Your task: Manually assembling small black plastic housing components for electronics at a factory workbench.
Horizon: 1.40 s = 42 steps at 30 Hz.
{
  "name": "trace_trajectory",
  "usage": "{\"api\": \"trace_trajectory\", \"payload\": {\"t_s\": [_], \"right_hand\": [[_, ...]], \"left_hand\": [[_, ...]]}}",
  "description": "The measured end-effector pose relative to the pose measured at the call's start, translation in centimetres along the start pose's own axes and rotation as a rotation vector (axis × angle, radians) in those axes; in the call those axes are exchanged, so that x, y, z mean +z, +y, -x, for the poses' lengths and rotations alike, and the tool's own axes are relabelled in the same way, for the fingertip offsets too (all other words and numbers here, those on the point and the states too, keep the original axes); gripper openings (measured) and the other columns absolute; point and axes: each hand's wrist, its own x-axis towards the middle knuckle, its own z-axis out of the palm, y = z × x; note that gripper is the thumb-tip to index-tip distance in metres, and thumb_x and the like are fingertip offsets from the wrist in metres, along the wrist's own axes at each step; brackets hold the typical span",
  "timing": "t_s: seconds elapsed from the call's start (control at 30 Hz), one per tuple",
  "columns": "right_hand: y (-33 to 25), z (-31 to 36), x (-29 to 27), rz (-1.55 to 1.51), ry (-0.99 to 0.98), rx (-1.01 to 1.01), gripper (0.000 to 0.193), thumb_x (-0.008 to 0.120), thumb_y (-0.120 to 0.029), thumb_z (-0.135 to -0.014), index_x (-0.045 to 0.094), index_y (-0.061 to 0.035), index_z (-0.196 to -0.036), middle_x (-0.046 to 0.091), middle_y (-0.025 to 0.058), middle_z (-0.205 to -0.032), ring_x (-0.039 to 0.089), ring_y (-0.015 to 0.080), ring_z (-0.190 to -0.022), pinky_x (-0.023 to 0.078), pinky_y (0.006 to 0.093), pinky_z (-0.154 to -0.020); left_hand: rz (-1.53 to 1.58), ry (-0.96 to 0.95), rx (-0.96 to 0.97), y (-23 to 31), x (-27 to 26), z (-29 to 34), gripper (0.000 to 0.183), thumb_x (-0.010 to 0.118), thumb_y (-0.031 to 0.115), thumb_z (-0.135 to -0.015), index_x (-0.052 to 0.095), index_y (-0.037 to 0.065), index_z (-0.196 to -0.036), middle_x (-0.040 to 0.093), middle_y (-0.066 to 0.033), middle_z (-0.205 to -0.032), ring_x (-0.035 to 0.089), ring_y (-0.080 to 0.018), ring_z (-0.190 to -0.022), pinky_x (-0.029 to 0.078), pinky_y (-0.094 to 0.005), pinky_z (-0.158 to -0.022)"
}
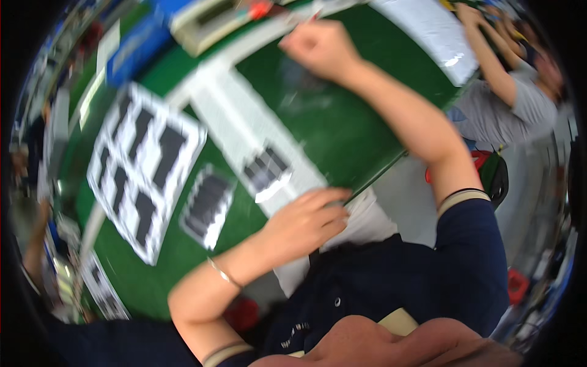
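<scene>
My right hand [321,50] is closed at the far side of the green table mat [348,140]; whatever its curled fingers hold, if anything, is hidden. Beneath that hand lies a faint, blurred, see-through shape [299,76]. My left hand [309,220] is at the near table edge, fingers loosely bent and somewhat apart, with nothing visible in them. Just beyond it, a small clear tray of dark strips [267,168] rests on a pale band across the mat. To its left is another clear tray with dark strips [208,205].
A large white tray [128,211] with several black pieces lies at the left. Behind it stand a blue bin [137,49] and a cream-coloured box-shaped device [205,27]. White sheeting [428,37] covers the far right. A co-worker in a grey shirt [516,104] is at the right.
</scene>
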Motion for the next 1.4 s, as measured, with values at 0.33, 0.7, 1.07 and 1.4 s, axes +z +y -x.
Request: {"api": "trace_trajectory", "payload": {"t_s": [0.33,0.7,1.07,1.4], "right_hand": [[-6.2,1.9,5.0,-0.162,-0.285,0.062,0.024,0.057,-0.001,-0.082,0.044,0.0030,-0.062,0.039,0.0046,-0.057,0.035,0.0132,-0.052,0.028,0.0243,-0.048],[-11.8,1.7,4.6,-0.442,-0.477,-0.142,0.021,0.059,-0.004,-0.073,0.046,0.0000,-0.058,0.044,0.0080,-0.057,0.041,0.0203,-0.047,0.030,0.0294,-0.044],[-10.4,2.2,5.9,-0.368,-0.519,-0.090,0.027,0.063,-0.008,-0.075,0.043,-0.0012,-0.059,0.038,0.0088,-0.057,0.039,0.0239,-0.048,0.029,0.0335,-0.045],[-13.1,-0.7,6.6,-0.839,-0.695,0.377,0.015,0.063,-0.012,-0.080,0.056,-0.0019,-0.088,0.055,-0.0024,-0.076,0.050,0.0088,-0.070,0.041,0.0241,-0.061]], "left_hand": [[0.062,0.229,-0.247,4.6,-2.6,7.9,0.016,0.059,0.012,-0.064,0.062,0.005,-0.078,0.059,-0.0088,-0.095,0.049,-0.0084,-0.050,0.037,-0.0196,-0.038],[-0.775,0.477,-1.337,-1.6,-16.9,29.0,0.034,0.069,0.007,-0.071,0.058,-0.001,-0.102,0.056,-0.0138,-0.106,0.055,-0.0279,-0.100,0.042,-0.0344,-0.086],[-0.784,0.711,-1.410,-2.3,-16.7,27.8,0.028,0.069,0.017,-0.073,0.060,-0.002,-0.091,0.063,-0.0197,-0.080,0.059,-0.0334,-0.072,0.045,-0.0340,-0.067],[0.482,0.482,-1.191,-0.9,-13.4,8.8,0.016,0.062,0.009,-0.081,0.059,-0.005,-0.088,0.061,-0.0068,-0.065,0.060,-0.0108,-0.058,0.047,-0.0217,-0.053]]}}
